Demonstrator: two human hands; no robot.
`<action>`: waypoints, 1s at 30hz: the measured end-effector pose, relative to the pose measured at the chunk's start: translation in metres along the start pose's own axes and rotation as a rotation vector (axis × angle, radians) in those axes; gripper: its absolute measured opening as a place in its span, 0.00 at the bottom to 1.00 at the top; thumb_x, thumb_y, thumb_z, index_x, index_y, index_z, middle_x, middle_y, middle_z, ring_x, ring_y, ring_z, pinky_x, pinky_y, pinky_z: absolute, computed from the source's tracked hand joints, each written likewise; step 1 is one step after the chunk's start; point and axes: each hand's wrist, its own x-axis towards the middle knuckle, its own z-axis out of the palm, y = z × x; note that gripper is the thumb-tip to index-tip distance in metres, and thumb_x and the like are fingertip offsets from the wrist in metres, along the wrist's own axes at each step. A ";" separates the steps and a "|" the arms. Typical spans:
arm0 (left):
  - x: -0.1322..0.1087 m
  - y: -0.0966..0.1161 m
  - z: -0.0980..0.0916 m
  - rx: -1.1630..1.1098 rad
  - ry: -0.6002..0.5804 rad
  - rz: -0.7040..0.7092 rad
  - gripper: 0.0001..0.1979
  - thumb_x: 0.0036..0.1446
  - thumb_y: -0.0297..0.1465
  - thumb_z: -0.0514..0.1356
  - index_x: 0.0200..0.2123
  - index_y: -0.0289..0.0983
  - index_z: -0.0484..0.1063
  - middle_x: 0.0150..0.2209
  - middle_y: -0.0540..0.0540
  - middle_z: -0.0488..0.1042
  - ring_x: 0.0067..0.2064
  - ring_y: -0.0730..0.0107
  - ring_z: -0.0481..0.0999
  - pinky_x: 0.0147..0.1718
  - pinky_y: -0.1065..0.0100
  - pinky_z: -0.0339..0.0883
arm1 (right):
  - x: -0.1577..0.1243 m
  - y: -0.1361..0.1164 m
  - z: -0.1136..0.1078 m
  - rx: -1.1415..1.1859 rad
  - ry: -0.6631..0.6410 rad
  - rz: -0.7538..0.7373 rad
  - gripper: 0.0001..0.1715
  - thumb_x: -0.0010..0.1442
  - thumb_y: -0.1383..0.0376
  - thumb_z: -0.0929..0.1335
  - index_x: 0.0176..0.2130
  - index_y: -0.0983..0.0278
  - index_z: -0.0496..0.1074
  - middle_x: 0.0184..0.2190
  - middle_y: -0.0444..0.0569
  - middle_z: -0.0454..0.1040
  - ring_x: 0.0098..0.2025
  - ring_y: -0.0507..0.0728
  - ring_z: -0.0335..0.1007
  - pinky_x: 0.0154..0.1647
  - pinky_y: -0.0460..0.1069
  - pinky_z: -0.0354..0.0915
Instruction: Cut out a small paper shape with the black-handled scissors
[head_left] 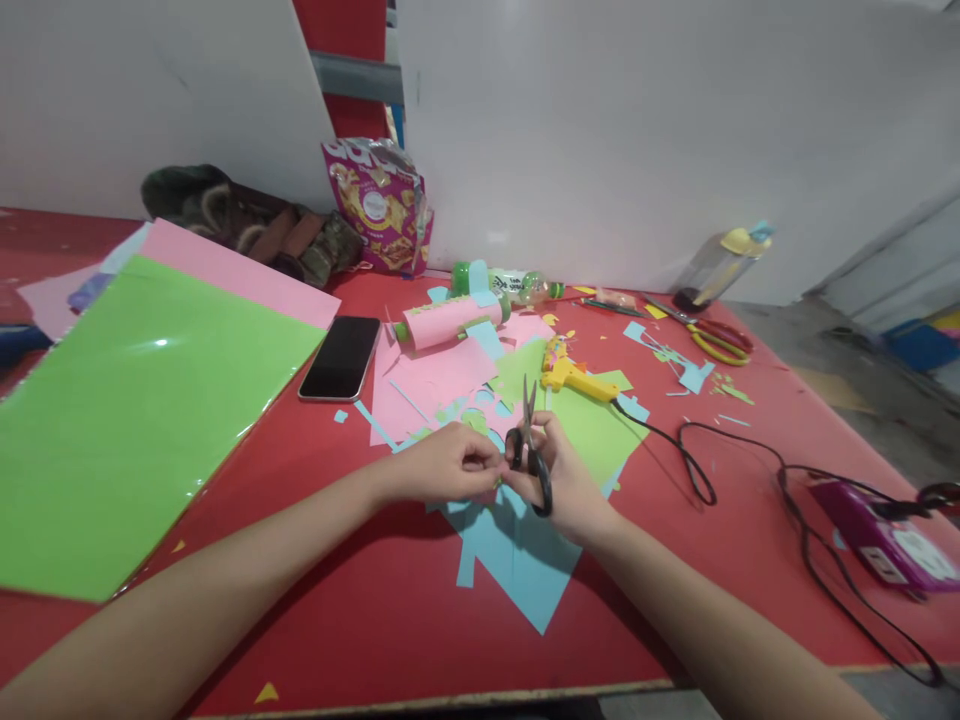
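Note:
Black-handled scissors (pixel 534 450) are in my right hand (pixel 574 490), their blades slightly apart and pointing away from me. My left hand (pixel 450 462) is closed in a pinch, its fingertips meeting those of my right hand. Whatever small piece lies between the fingertips is mostly hidden. Beneath both hands are blue paper (pixel 536 580), green paper (pixel 607 430) and pink paper (pixel 442 380) with many cut scraps. Just beyond, a yellow glue gun (pixel 577 382) rests on the green sheet. A pink paper-wrapped roll (pixel 450 325) with green ends lies behind the scraps.
Left are a phone (pixel 341 358) and a stack of green sheets (pixel 150 400). At the back stand a snack bag (pixel 382 210) and a clear bottle (pixel 720 265); a green bottle (pixel 517 285) lies flat. Right are larger scissors (pixel 712 335), a black cord (pixel 697 470) and a purple power strip (pixel 885 530).

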 end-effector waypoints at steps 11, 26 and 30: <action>0.003 0.000 -0.002 -0.032 0.128 -0.065 0.08 0.44 0.23 0.47 0.18 0.33 0.63 0.18 0.52 0.64 0.21 0.79 0.60 0.20 0.76 0.53 | 0.003 0.001 0.000 0.039 0.148 -0.038 0.23 0.41 0.71 0.70 0.34 0.59 0.54 0.25 0.36 0.60 0.23 0.46 0.56 0.22 0.42 0.54; 0.005 0.002 0.024 -0.039 0.279 -0.024 0.17 0.56 0.36 0.46 0.18 0.34 0.59 0.17 0.53 0.62 0.21 0.78 0.62 0.22 0.75 0.56 | 0.001 0.002 0.002 0.108 0.253 -0.081 0.24 0.40 0.71 0.70 0.34 0.57 0.54 0.26 0.36 0.60 0.24 0.47 0.60 0.26 0.44 0.59; 0.005 0.000 0.024 -0.046 0.291 -0.048 0.18 0.56 0.36 0.47 0.18 0.34 0.60 0.17 0.52 0.62 0.20 0.78 0.63 0.21 0.75 0.55 | 0.002 0.003 0.003 0.109 0.265 -0.075 0.25 0.39 0.72 0.71 0.33 0.58 0.55 0.26 0.36 0.60 0.24 0.46 0.58 0.26 0.43 0.59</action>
